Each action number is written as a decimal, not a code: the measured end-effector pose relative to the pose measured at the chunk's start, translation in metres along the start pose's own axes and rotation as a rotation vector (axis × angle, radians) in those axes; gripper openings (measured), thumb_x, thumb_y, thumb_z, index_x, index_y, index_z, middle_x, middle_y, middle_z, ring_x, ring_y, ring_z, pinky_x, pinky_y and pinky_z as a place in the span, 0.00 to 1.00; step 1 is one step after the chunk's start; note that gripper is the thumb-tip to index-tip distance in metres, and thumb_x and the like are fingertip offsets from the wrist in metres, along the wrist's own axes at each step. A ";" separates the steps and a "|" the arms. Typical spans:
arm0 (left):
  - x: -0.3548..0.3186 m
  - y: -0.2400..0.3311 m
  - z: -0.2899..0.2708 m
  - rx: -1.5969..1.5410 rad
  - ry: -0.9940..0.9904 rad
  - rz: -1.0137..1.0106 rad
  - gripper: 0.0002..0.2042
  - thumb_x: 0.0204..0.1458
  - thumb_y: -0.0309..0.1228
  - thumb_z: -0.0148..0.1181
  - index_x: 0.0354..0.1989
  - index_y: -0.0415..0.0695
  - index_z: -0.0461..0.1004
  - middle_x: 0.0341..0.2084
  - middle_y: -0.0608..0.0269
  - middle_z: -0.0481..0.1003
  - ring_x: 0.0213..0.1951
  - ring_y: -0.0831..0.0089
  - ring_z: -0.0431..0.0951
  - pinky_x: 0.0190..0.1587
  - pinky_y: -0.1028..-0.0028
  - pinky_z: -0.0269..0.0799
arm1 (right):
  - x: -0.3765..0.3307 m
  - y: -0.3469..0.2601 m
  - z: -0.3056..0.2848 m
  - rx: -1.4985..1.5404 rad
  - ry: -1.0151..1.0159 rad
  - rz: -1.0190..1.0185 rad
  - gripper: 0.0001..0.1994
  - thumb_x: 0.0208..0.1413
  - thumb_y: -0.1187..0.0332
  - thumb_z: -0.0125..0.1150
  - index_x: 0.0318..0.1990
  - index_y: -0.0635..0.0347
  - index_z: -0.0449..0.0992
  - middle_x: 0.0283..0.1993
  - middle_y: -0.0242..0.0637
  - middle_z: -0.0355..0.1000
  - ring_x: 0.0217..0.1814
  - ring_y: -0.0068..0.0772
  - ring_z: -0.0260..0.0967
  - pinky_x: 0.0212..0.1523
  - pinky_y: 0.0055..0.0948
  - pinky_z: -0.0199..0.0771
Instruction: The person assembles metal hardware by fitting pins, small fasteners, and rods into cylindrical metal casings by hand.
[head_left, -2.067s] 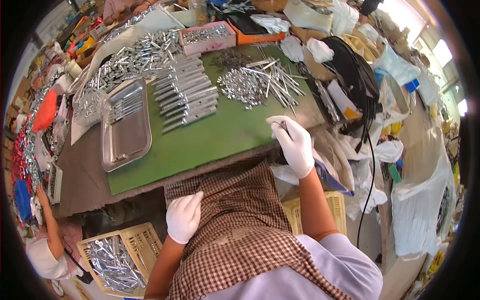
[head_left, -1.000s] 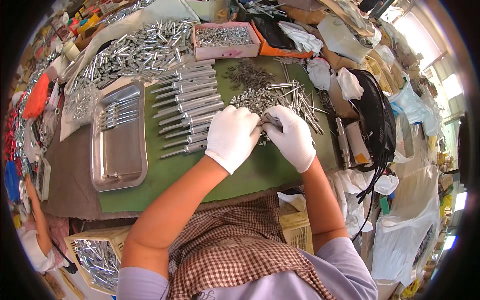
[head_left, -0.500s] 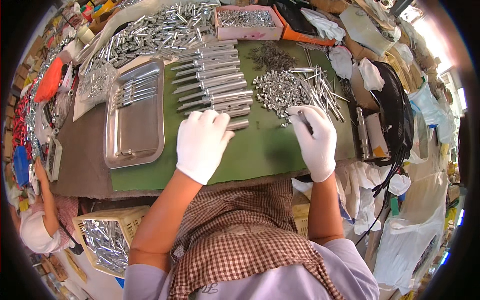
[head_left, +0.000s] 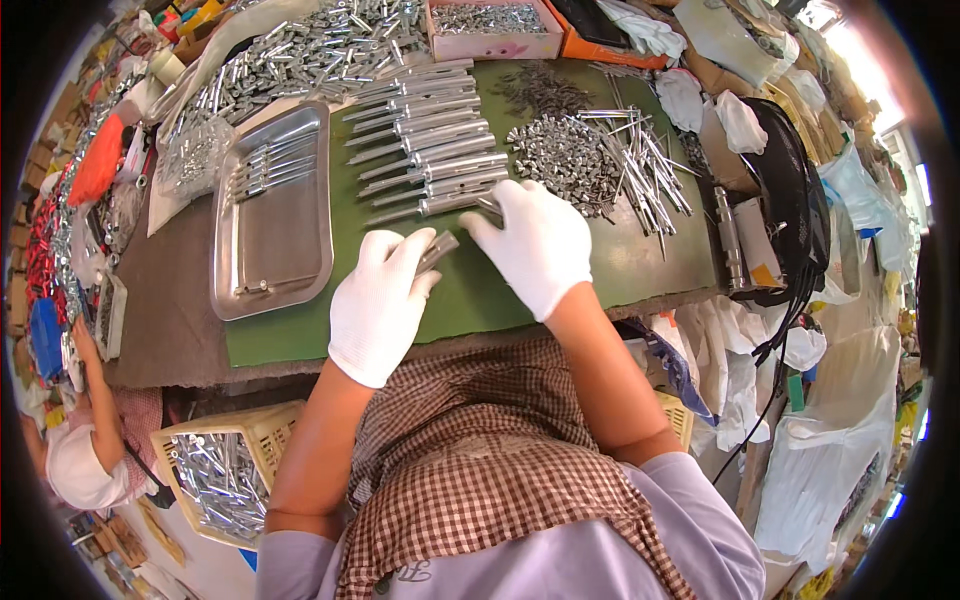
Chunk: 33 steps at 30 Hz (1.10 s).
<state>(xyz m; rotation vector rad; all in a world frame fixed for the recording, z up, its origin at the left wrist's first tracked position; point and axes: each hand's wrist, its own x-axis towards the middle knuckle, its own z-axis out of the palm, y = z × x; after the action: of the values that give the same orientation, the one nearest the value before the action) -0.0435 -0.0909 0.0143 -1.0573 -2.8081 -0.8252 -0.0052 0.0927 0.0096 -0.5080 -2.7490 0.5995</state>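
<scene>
My left hand (head_left: pixel 378 305), in a white glove, is closed round a short metal tube (head_left: pixel 438 250), its end poking out past the thumb toward the right. My right hand (head_left: pixel 535 245), gloved too, is just right of it, with thumb and fingers pinched on a small dark metal piece (head_left: pixel 489 207) mostly hidden by the fingers. Beyond both hands lies a row of metal cylinders with thin rods (head_left: pixel 440 155) at their left ends, side by side on the green mat (head_left: pixel 400 325). A heap of small metal fittings (head_left: pixel 565 165) is beyond my right hand.
A steel tray (head_left: pixel 322 250) with several thin rods stands left. Loose pins (head_left: pixel 650 185) and dark small parts (head_left: pixel 540 90) lie right and far. A pink box (head_left: pixel 495 47) of parts is at the back. A yellow crate (head_left: pixel 265 445) sits below; a co-worker's arm (head_left: pixel 95 390) shows at left.
My right hand has moved left from beside the fittings heap, close to my left hand. My left hand has drawn nearer and turned, bringing its metal tube away from the row.
</scene>
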 end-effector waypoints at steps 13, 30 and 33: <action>-0.021 -0.011 -0.019 -0.083 -0.024 -0.043 0.12 0.50 0.31 0.65 0.43 0.46 0.75 0.31 0.57 0.74 0.36 0.57 0.77 0.39 0.65 0.72 | -0.019 0.024 -0.017 -0.076 0.015 0.017 0.07 0.53 0.64 0.60 0.31 0.56 0.75 0.34 0.43 0.74 0.35 0.50 0.75 0.37 0.45 0.75; 0.018 0.039 -0.007 0.136 -0.157 0.421 0.14 0.52 0.39 0.64 0.44 0.47 0.76 0.31 0.62 0.74 0.35 0.62 0.78 0.36 0.66 0.74 | -0.061 0.032 -0.057 1.048 -0.324 0.406 0.16 0.66 0.67 0.51 0.53 0.69 0.75 0.35 0.35 0.79 0.18 0.14 0.61 0.20 0.17 0.62; 0.018 0.036 -0.008 0.040 -0.133 0.424 0.14 0.51 0.38 0.65 0.43 0.47 0.77 0.29 0.62 0.74 0.33 0.61 0.78 0.35 0.65 0.73 | -0.064 0.027 -0.063 1.171 -0.405 0.458 0.16 0.67 0.65 0.49 0.53 0.68 0.75 0.34 0.35 0.78 0.18 0.14 0.59 0.19 0.17 0.59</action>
<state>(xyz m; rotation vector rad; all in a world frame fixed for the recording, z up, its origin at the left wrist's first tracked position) -0.0364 -0.0612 0.0415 -1.6726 -2.5317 -0.6681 0.0810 0.1124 0.0398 -0.7164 -1.9932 2.3639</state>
